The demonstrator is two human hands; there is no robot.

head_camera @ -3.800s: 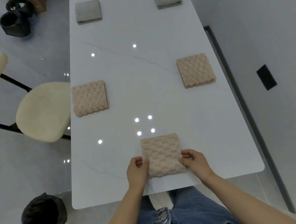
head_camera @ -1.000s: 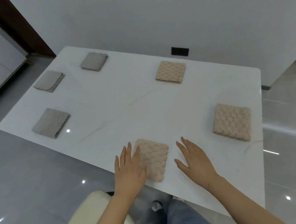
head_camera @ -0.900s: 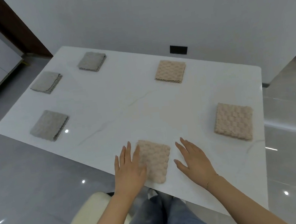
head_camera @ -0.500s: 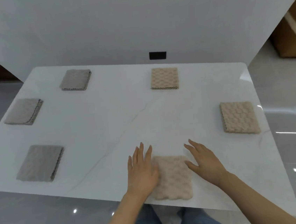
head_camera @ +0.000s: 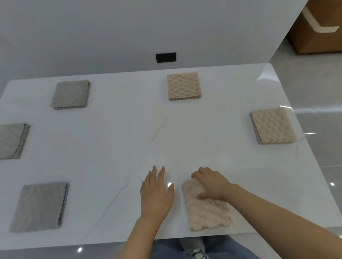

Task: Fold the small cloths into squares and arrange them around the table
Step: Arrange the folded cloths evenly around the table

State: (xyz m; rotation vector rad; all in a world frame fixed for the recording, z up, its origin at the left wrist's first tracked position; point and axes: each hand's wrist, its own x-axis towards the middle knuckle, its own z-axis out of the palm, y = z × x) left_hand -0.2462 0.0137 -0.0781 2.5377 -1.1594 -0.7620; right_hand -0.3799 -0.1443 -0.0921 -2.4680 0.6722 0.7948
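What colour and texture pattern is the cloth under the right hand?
Beige cloth with a raised bubble-like pattern, seen best in the head view beneath the right hand.

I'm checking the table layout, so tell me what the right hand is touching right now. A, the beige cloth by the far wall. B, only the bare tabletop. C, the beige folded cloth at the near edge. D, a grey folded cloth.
C: the right hand rests on the far end of the near beige folded cloth, while the left hand lies flat on the white table beside it.
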